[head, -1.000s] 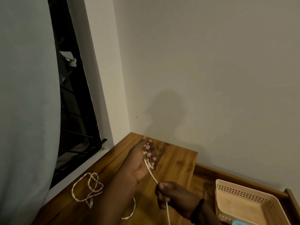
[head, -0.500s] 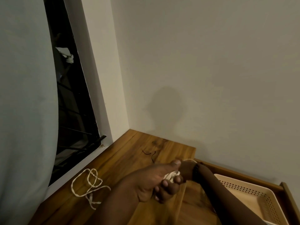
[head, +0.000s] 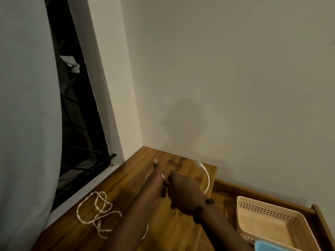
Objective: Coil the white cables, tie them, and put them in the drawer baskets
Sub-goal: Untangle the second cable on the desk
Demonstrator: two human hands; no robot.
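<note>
Both hands meet above the wooden top [head: 126,180]: left hand [head: 155,180] and right hand [head: 183,191] pinch one white cable [head: 206,176], arcing toward the beige basket [head: 268,214]. Second cable [head: 97,211] lies loose left of them.

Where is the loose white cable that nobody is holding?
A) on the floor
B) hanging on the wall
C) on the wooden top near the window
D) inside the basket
C: the loose white cable lies in untidy loops on the wooden top, beside the window sill, left of both arms, while the beige basket holds no cable.
</note>
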